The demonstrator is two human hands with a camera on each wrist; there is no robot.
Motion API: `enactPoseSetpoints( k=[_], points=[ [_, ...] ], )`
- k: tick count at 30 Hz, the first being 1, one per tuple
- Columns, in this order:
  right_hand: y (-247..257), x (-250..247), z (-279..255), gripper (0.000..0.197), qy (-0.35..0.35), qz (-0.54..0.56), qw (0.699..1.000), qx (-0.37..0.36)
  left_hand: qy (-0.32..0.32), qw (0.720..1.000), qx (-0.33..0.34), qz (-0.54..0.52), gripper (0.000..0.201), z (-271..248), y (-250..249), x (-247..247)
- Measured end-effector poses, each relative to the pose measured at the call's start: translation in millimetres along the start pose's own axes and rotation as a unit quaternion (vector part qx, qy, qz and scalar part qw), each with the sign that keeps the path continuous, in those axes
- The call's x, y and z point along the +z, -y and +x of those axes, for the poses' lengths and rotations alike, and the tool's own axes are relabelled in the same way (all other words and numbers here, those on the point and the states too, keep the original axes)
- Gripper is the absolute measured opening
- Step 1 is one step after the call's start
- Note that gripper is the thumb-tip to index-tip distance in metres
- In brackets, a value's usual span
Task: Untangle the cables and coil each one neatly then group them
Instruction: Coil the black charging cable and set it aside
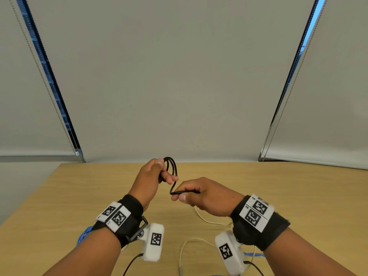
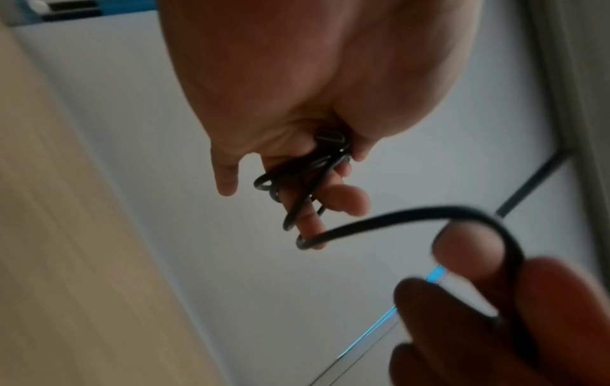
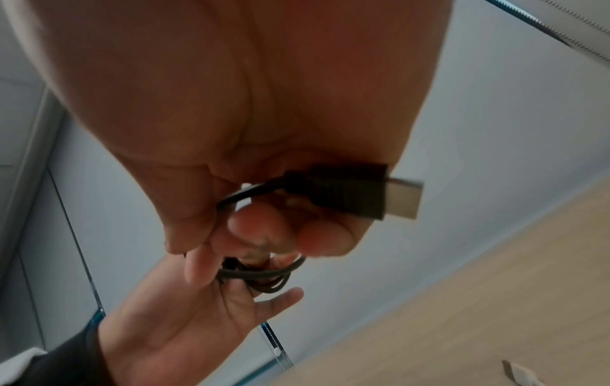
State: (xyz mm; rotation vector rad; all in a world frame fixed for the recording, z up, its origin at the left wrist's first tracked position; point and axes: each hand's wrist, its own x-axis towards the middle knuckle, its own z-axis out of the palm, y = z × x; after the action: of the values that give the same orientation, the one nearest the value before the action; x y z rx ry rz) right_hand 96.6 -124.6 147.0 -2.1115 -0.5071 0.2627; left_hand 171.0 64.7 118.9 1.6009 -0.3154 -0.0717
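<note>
Above the wooden table [image 1: 298, 196], I have both hands raised, close together. Down near my wrists lie a white cable [image 1: 185, 248] and a blue cable [image 1: 84, 234], uncoiled. My left hand [image 1: 148, 179] curls round the black cable [image 1: 172, 166], loops standing upright. My right hand [image 1: 203, 194] pinches the free tail just beside it, lying level toward the coil; its USB plug [image 3: 401, 198] juts from my palm. I judge the right hand carries the tail up and leftward.
</note>
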Motion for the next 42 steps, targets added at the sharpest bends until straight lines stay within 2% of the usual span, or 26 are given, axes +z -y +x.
enactPoseSetpoints(
  k=[5,7,9,12,14,16,19,23,29,32,36,40,42],
  points=[
    [-1,1,5,0.023,-0.012,0.029,0.999,-0.019,0.053,0.998,0.013,-0.017,0.035,-3,-2,6],
    [2,2,6,0.030,-0.010,0.012,1.000,-0.021,0.055,0.998,0.016,-0.016,0.040,-4,-1,9],
    [3,1,6,0.027,-0.023,0.015,1.000,-0.007,0.052,0.998,0.021,-0.005,0.040,-3,0,8],
    [4,-6,4,0.026,-0.064,0.023,0.998,0.011,0.081,0.996,0.024,0.031,0.037,-7,3,7],
    [3,-8,6,0.023,-0.098,-0.011,0.995,0.007,0.108,0.994,0.009,0.029,0.038,-10,4,11],
    [-1,-6,10,0.019,-0.156,-0.085,0.984,0.005,0.111,0.994,-0.003,0.013,0.039,-13,2,17],
    [-2,0,16,0.017,-0.210,-0.098,0.973,-0.013,0.105,0.993,-0.029,-0.042,0.039,-13,-6,23],
    [-1,1,16,0.018,-0.217,-0.082,0.972,-0.029,0.114,0.982,-0.082,-0.125,0.041,-13,-17,24],
    [1,-3,17,0.014,-0.254,-0.009,0.967,-0.033,0.151,0.957,-0.115,-0.221,0.040,-15,-19,23],
    [-3,0,19,0.009,-0.235,-0.036,0.970,-0.049,0.165,0.950,-0.120,-0.236,0.036,-15,-19,23],
    [-6,5,21,0.021,-0.235,-0.060,0.969,-0.055,0.162,0.953,-0.123,-0.225,0.035,-18,-16,25],
    [-13,4,21,0.023,-0.262,-0.115,0.956,-0.061,0.158,0.951,-0.103,-0.247,0.036,-18,-12,22],
    [-18,-4,19,0.025,-0.280,-0.152,0.947,-0.048,0.135,0.963,-0.090,-0.217,0.035,-17,-8,17]
  ],
)
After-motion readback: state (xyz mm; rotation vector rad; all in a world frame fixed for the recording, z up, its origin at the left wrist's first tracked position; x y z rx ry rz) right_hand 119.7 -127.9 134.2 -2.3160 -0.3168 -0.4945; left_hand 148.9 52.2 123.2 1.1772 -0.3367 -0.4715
